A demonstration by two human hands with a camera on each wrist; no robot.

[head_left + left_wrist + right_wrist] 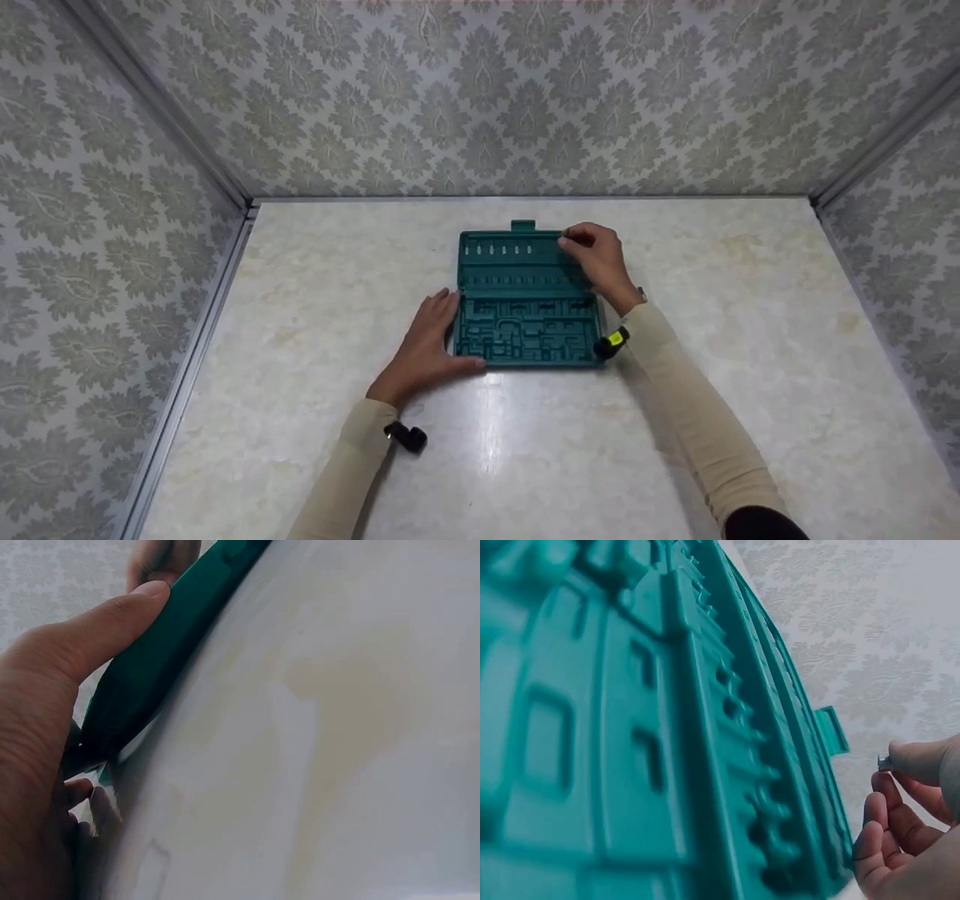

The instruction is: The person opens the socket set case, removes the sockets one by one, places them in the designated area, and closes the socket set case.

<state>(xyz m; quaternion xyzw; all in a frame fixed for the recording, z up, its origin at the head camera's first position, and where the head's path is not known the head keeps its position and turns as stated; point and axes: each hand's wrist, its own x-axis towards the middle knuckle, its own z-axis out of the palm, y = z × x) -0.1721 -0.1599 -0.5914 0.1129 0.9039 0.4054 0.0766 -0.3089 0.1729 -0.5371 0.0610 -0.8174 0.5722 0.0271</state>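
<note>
A green plastic tool case (525, 330) lies unfolded on the table, its moulded slots facing up. My left hand (427, 345) holds the case at its near left corner, thumb on the front edge and fingers along the left side. In the left wrist view the thumb (124, 622) presses on the green edge. Over the far right corner of the lid, my right hand (600, 259) pinches a small metal piece (884, 763) between thumb and finger; its exact kind is too small to tell. Several small silvery bits (491, 249) stand in a row in the lid's far compartment.
A latch tab (523, 225) sticks out from the lid's far edge. The pale marbled table (337, 255) surrounds the case. Patterned wall panels (480, 97) stand behind and at both sides. A black wrist camera (611, 343) hangs over the case's right edge.
</note>
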